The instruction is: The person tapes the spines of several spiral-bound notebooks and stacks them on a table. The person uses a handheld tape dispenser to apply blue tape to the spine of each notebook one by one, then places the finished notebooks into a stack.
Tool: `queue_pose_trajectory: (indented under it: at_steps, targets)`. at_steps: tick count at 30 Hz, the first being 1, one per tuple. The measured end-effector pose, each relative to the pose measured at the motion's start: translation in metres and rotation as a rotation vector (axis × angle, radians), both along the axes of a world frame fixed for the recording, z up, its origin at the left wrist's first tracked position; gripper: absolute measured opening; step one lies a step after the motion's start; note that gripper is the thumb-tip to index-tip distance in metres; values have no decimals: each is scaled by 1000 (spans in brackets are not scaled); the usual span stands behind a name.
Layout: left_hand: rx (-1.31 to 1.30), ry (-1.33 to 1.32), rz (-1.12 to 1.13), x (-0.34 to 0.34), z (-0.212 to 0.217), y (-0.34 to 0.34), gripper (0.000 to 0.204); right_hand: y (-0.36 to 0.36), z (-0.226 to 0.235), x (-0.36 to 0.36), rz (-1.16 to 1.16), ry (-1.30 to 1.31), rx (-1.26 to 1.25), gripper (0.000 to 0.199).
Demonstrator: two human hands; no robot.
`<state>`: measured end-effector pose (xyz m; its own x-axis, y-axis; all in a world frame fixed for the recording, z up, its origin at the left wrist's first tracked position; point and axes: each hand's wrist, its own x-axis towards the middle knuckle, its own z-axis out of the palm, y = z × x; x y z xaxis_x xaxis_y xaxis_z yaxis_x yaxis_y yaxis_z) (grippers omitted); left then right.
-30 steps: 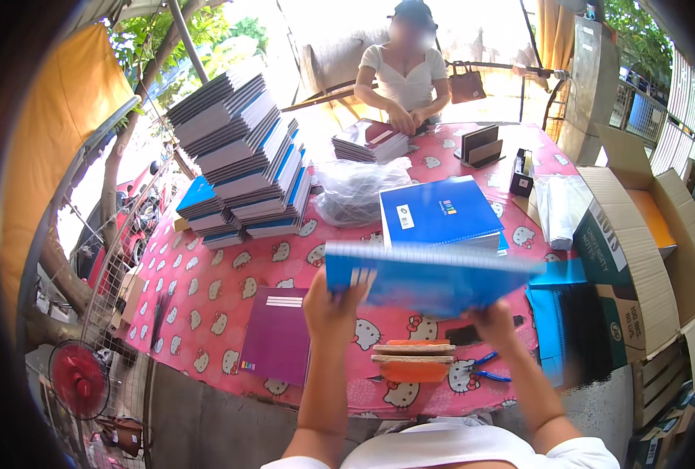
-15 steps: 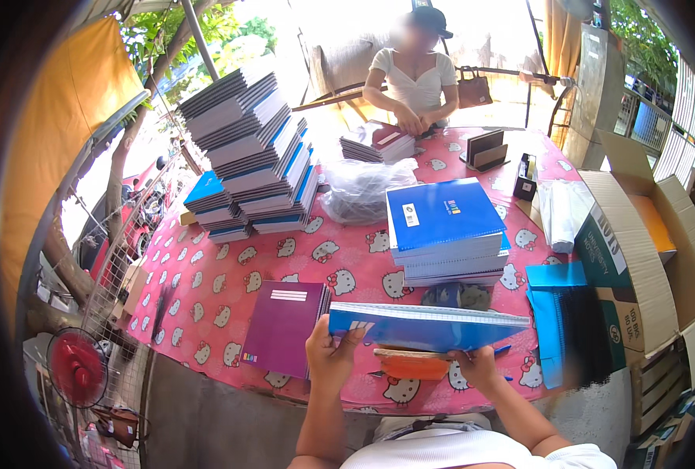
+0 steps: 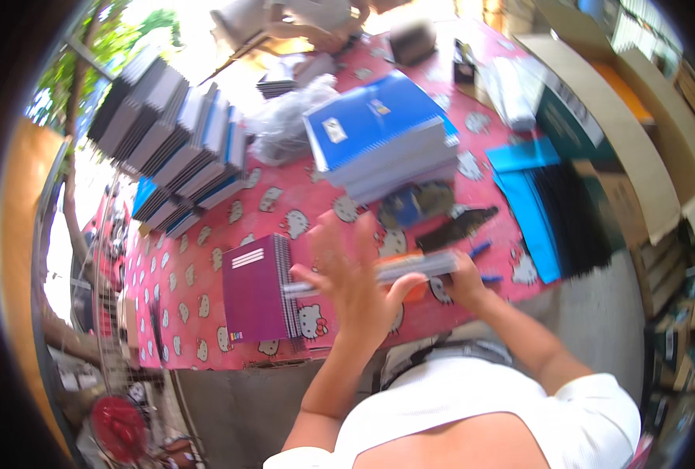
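My right hand (image 3: 466, 283) grips the right end of a spiral notebook (image 3: 439, 263), held nearly edge-on above the near side of the table. My left hand (image 3: 349, 285) is raised in front of the notebook's left part, fingers spread and slightly blurred, hiding some of it. Left of that hand lies a small stack of purple spiral notebooks (image 3: 255, 293). Beyond the held notebook stands a taller pile of blue notebooks (image 3: 382, 117). An orange object (image 3: 415, 292) shows partly under the held notebook, and blue pens (image 3: 480, 248) lie beside my right hand.
Tall notebook stacks (image 3: 183, 133) stand at the far left, near a clear plastic bag (image 3: 292, 121). Bright blue covers with black spirals (image 3: 535, 203) lie at right, beside an open cardboard box (image 3: 637, 133). Another person (image 3: 308, 19) is across the pink tablecloth (image 3: 199, 266).
My left hand has let go of the notebook and spread its fingers. The notebook, broad blue cover showing before, is now lower and edge-on. The whole view has tilted and shifted.
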<state>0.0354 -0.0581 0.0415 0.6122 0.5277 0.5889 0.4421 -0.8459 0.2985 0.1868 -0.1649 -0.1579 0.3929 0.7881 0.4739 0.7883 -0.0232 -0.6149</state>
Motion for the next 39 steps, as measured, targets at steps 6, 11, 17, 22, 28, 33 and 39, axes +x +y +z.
queue_pose_trajectory:
  at_steps: [6, 11, 17, 22, 28, 33, 39]
  targets:
    - [-25, 305, -207, 25, -34, 13, 59, -29, 31, 64, -11, -83, -10, 17]
    - [-78, 106, -318, 28, -35, 18, 34, -53, 39, 214, -828, -49, -339, 22]
    - [-52, -85, -225, 31, -40, 12, 21, -27, 38, 235, -723, -70, -716, 27]
    - [-193, -30, -280, 30, -38, 11, 20, -24, 25, 216, -580, -131, -582, 28]
    - [-233, -29, -251, 29, -31, 9, 18, -23, 12, 191, -450, -43, -399, 28]
    - [-185, -82, -240, 29, -38, 11, 16, 16, 34, 126, -552, -63, -412, 27]
    - [-146, -130, -225, 35, -41, 7, 12, 10, 36, 126, -425, 336, -246, 27]
